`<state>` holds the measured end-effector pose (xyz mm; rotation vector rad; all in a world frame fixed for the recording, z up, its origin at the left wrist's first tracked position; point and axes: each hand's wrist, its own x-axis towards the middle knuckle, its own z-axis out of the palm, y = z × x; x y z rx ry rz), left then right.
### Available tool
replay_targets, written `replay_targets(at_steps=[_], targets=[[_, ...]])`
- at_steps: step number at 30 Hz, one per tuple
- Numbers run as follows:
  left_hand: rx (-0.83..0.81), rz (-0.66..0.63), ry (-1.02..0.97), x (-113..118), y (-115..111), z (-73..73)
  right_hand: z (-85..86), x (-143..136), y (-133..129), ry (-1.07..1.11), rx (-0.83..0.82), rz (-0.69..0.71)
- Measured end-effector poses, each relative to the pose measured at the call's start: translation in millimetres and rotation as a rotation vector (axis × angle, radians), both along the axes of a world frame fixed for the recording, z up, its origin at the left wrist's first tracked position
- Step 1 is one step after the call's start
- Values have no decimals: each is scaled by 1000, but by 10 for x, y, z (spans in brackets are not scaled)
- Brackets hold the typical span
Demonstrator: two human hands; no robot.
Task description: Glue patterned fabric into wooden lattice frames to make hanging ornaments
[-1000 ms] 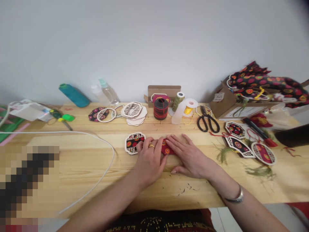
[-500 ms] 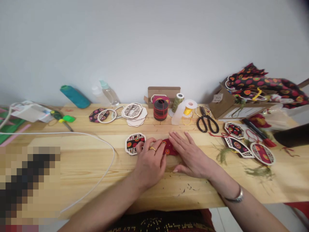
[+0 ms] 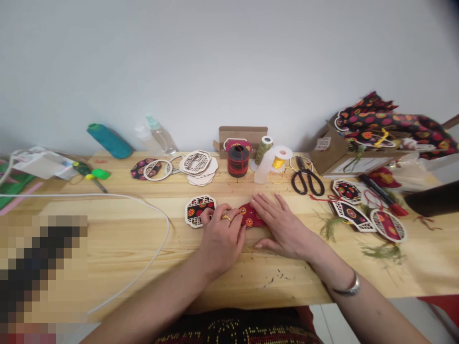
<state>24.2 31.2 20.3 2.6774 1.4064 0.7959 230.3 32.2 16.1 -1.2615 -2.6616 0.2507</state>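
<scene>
A small red patterned fabric piece [image 3: 248, 218] lies on the table between my hands. My left hand [image 3: 223, 236], a ring on one finger, covers its left part with bent fingers closed over it. Stretched out nearly flat, my right hand [image 3: 287, 229] rests on the right part of the fabric, thumb apart. Just left of my left hand is a cut-out wooden frame piece [image 3: 195, 210] with dark patterned fabric showing through its lattice. The undersides of both hands are hidden.
Behind my hands stand a red-and-black thread spool [image 3: 238, 161], a yellow spool [image 3: 278, 162] and black scissors [image 3: 307, 179]. Stacked wooden frames [image 3: 196, 164] are at back left. Finished-looking ornaments [image 3: 389, 225] and a cardboard box [image 3: 326, 150] are at right. A white cable [image 3: 167, 229] curves across the left.
The view has shifted very slightly. Both hands stay in place on the red fabric, with barely any movement of the fingers.
</scene>
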Motion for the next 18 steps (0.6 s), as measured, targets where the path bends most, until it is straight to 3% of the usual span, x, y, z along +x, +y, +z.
replay_targets(at_steps=[8, 18], targets=[[27, 45, -31, -33, 33, -11, 51, 175, 63, 108, 16, -173], [-75, 55, 35, -6, 25, -39, 5, 40, 67, 248, 39, -140]])
